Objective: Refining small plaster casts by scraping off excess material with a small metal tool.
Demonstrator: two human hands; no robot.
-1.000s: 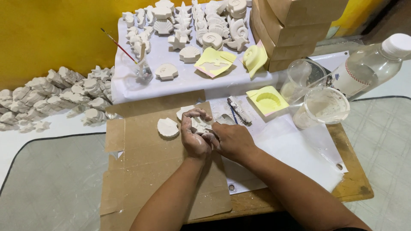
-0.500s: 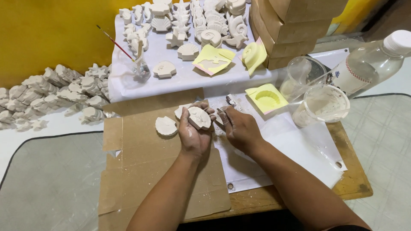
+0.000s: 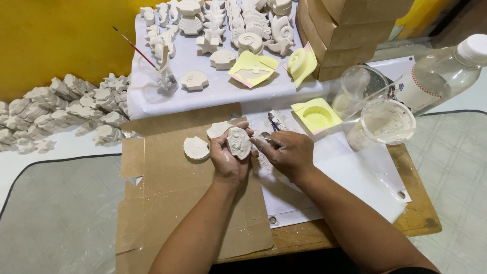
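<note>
the plaster cast (image 3: pixel 238 142) in the left hand (image 3: pixel 228 157) is off-white, as is the shell cast (image 3: pixel 196 148) at nine o'clock of it on tan cardboard (image 3: pixel 167 198). at twelve o'clock, rows of white shell casts (image 3: pixel 223 20) sit on a white sheet (image 3: pixel 213 91) beside pale yellow moulds (image 3: pixel 317 114). the wall (image 3: pixel 56 40) at ten o'clock is mustard yellow. the paintbrush (image 3: pixel 134 48) has a red handle. the right hand (image 3: pixel 286 152) is dusted white.

stacked brown cardboard boxes (image 3: pixel 350 30) top right, white-labelled clear bottle (image 3: pixel 436 76)
</note>
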